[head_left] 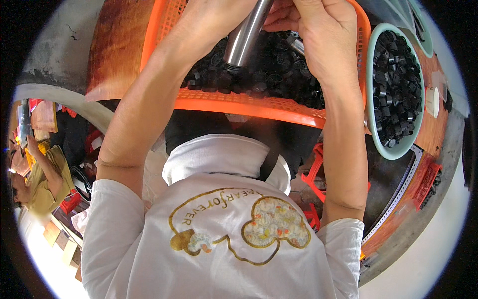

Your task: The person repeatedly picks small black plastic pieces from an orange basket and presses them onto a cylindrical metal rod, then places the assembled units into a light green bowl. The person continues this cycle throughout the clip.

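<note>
A brown wooden tabletop (117, 50) carries an orange basket (259, 114) and a pale green basin (391, 154).

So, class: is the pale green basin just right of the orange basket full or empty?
Full, or nearly: small black plastic caps crowd the basin, hiding its bottom.

only readable text: brownish-gold lettering (215, 203) on the chest of the wearer's white t-shirt (199, 281). short line, latin letters, mixed caps and lower case, set along a curve just inside a gold outline drawing (251, 262). upside down from this view. pale strip (393, 209) at right carries a row of small dark marks, too small to read.
</note>
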The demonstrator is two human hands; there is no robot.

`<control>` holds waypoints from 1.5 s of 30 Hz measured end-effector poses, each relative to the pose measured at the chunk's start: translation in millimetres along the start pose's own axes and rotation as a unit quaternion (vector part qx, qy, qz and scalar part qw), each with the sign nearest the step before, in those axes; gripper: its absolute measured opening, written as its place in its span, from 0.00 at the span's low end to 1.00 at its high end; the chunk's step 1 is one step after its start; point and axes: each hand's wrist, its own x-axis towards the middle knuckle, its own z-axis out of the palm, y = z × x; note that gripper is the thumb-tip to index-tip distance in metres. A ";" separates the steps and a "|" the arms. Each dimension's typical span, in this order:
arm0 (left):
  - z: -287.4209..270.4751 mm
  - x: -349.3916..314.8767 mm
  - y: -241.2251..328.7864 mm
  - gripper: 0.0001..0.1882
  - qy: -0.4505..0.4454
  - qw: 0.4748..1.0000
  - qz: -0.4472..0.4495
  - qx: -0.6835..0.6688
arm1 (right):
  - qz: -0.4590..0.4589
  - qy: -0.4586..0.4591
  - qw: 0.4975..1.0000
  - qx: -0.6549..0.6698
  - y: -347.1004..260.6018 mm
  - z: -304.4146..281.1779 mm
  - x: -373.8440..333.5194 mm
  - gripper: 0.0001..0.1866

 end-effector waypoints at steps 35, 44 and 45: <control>-8.7 3.3 3.4 0.21 0.047 0.965 -0.141 -0.218 | -0.044 -0.128 0.881 -0.454 -26.1 -15.6 -37.7 0.08; -4.8 0.9 -4.6 0.18 0.044 0.955 -0.113 -0.271 | 0.003 -0.023 1.000 0.009 -37.0 12.6 -9.1 0.11; -4.5 1.7 -5.7 0.17 0.045 0.954 -0.104 -0.279 | 0.001 -0.028 0.999 0.021 -34.5 15.0 -6.6 0.11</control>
